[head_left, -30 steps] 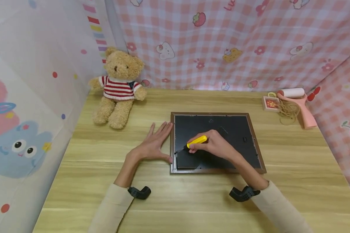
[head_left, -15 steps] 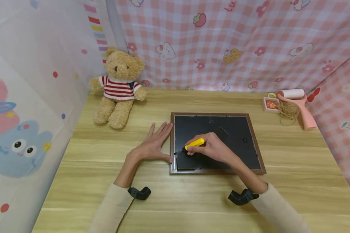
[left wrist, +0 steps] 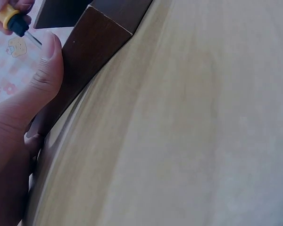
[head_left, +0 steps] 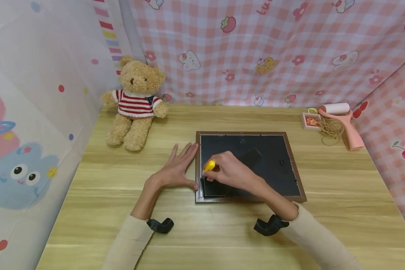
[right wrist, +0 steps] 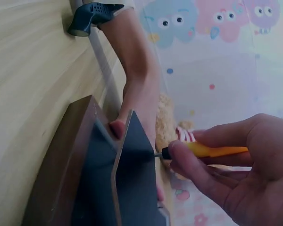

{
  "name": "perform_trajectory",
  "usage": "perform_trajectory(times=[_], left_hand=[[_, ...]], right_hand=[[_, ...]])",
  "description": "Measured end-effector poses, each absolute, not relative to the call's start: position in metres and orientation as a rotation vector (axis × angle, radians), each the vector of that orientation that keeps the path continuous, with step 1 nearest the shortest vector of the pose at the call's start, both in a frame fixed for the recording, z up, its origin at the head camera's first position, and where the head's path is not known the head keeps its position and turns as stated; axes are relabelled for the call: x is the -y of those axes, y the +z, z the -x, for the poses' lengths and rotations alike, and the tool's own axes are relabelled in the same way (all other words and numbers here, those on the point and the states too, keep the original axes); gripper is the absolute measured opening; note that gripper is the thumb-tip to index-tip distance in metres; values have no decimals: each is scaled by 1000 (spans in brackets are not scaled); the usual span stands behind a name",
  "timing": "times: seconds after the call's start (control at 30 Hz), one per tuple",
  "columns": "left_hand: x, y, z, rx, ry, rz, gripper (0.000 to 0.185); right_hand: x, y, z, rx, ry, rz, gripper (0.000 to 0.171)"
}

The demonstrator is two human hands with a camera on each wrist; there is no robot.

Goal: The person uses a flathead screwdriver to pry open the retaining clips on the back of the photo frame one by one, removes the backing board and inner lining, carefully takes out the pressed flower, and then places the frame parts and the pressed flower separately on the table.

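A brown picture frame (head_left: 295, 170) lies face down on the table, its black backing board (head_left: 222, 144) upward. My left hand (head_left: 177, 170) has its fingers spread along the frame's left side, the thumb touching near the lower left corner. My right hand (head_left: 229, 170) grips a screwdriver (head_left: 209, 165) with a yellow handle and black collar over the frame's inner left edge. In the right wrist view, the screwdriver's metal shaft (right wrist: 158, 154) runs behind a raised black stand flap (right wrist: 137, 174), which hides the tip.
Back left sits a teddy bear (head_left: 135, 103) in a striped shirt. At the back right are a small framed box (head_left: 311, 121), a bundle of twine (head_left: 331, 129) and a pink-handled lint roller (head_left: 352, 135). Patterned curtains border the wooden table (head_left: 121, 187).
My right hand has moved left, and the screwdriver's handle has swung left and steeper, close to the frame's left edge. More of the stand flap shows. My left hand keeps its place.
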State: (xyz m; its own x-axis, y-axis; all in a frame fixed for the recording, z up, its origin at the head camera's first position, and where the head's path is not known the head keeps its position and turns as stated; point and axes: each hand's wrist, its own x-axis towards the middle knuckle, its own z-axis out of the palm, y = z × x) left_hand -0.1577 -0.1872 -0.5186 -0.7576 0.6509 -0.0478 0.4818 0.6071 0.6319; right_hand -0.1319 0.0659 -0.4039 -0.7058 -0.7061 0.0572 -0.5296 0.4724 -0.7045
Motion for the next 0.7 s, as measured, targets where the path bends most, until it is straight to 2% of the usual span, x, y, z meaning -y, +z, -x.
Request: perform_trajectory(times=[0.2, 0.37, 0.53, 0.63, 0.7], left_hand=[[186, -520, 159, -2554, 901, -921, 165], [188, -520, 154, -2526, 929, -910, 160], [190, -514, 137, -2448, 1086, -937, 130], [187, -512, 117, -2436, 1149, -970, 112], [184, -510, 101, -2436, 1177, -966, 111]], right_hand=[[-73, -395, 140, -2440, -1044, 998, 17], [-109, -382, 158, -2594, -1270, 872, 13], [-160, -377, 182, -2763, -1401, 738, 23], [-194, -385, 201, -2884, -1182, 633, 27], [-216, -396, 213, -2918, -989, 558, 27]])
